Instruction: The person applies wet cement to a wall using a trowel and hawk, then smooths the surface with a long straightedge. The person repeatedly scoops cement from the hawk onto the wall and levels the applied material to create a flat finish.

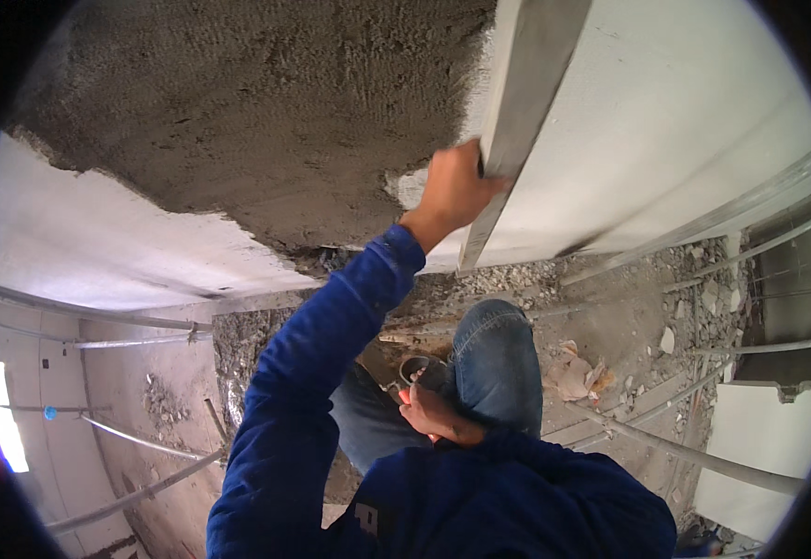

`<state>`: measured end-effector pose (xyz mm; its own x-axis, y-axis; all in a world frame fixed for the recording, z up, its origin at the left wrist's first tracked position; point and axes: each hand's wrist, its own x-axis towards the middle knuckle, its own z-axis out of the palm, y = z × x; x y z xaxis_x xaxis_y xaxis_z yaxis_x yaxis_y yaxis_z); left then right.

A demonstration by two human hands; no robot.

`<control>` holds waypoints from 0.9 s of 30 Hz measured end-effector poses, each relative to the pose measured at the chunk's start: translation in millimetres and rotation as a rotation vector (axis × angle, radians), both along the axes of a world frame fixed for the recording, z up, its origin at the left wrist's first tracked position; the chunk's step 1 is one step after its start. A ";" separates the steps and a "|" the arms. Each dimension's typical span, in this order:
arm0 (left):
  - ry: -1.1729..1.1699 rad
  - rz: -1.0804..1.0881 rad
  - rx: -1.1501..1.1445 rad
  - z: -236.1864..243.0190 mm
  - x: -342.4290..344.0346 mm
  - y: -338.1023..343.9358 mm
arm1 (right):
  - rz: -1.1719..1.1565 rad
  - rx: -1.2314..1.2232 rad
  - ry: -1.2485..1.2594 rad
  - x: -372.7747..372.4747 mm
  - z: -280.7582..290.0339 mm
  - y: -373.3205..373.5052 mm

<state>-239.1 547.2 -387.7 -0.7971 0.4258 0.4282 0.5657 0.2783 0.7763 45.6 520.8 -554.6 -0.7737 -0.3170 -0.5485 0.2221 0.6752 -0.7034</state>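
Note:
My left hand [458,189] is raised to the wall, its fingers closed around the edge of a long, flat metal straightedge [531,88]. The bar leans along the wall surface, next to a broad patch of wet grey mortar [265,112]. Low between my knees, my right hand [430,415] is closed around a red handle [406,396]. What tool the handle belongs to cannot be made out. Just beyond that hand is a small round grey container [415,365], partly hidden by my knee.
Metal scaffold pipes [694,452] cross on both sides of me. Rubble [517,279] lies along the wall's foot, and a crumpled tan bag [575,374] sits right of my knee. At the far left is a bright window [3,415]; a white panel [750,461] is at the right.

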 end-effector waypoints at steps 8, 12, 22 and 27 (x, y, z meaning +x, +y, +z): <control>-0.354 0.048 0.057 -175.5 -1.9 33.2 | -0.183 0.016 -0.153 11.7 2.6 -3.2; -0.421 0.063 -0.041 -223.2 -1.2 37.2 | -0.186 -0.020 -0.078 27.0 -5.4 1.4; -0.424 0.030 -0.092 -284.5 2.7 58.8 | -0.233 -0.094 0.235 49.4 -27.0 5.5; -0.400 0.016 -0.311 -296.8 -16.8 68.9 | 0.104 0.053 0.366 54.0 -33.3 15.5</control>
